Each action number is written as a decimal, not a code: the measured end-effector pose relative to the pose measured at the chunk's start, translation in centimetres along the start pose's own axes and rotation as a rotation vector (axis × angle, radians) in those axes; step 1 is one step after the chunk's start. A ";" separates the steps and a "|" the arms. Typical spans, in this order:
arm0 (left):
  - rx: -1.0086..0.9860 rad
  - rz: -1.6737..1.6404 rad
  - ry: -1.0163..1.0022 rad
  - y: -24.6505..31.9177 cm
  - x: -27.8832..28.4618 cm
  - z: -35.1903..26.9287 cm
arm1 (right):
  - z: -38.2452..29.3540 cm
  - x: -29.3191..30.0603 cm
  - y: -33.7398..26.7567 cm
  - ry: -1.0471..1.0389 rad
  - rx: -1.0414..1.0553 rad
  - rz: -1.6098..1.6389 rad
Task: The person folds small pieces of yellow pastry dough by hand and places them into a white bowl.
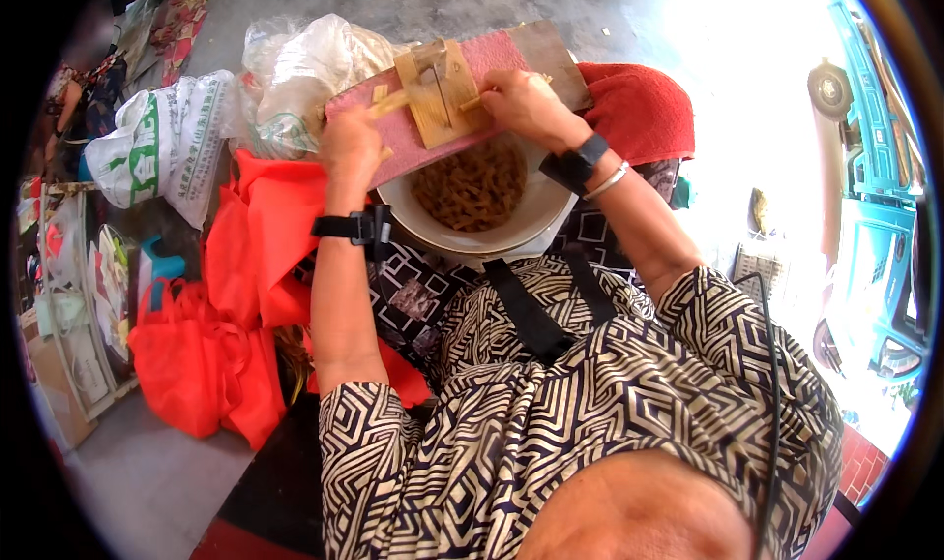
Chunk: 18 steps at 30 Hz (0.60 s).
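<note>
A board with a pink covering [504,50] lies slantwise across the far side of a white bowl [549,213]. On the board sits a wooden block [420,92] with a dark slit along its middle. My left hand [350,145] is at the board's left end, its fingers on a pale flat strip [391,104] that reaches the block; the fingers are blurred. To the block's right, my right hand [527,106] pinches a small yellowish stick [470,105]. Many short brown pieces [472,187] fill the bottom of the bowl, partly hidden by the board.
Plastic sacks [291,66] and a white bag with green print [166,143] stand at the far left. Red fabric bags [195,361] lie left of me. A red towel [641,110] is beyond my right hand. A turquoise vehicle [877,250] stands at the far right.
</note>
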<state>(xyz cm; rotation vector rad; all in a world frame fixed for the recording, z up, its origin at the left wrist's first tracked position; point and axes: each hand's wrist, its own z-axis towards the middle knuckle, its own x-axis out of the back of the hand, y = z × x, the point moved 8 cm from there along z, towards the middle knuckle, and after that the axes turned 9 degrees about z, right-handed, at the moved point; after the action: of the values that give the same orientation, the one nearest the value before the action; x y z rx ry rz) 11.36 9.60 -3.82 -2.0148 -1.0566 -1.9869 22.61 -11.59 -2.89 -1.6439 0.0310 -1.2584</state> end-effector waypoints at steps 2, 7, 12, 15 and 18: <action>0.119 -0.167 0.124 -0.7 2.5 -1.9 | -1.1 0.0 0.9 -0.114 -0.212 0.473; 0.124 -1.596 -0.309 0.8 -0.3 -5.6 | -5.3 -0.5 -1.8 -0.249 -0.401 1.355; 0.083 -1.202 -0.264 4.4 -0.3 -10.0 | -6.8 -1.1 -2.9 -0.372 -0.198 0.729; -0.052 -0.842 -0.181 2.5 -3.2 -10.8 | -8.0 0.7 -7.4 -0.171 0.237 0.151; -0.196 -0.534 -0.221 6.8 -2.8 -13.7 | -9.6 4.2 -11.7 0.035 0.464 0.079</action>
<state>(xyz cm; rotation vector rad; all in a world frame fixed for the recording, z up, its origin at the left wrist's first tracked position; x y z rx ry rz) 3.97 -3.88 -2.01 -2.2749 -1.6548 -2.2128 11.51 -14.85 7.78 -1.2093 -0.1624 -1.1325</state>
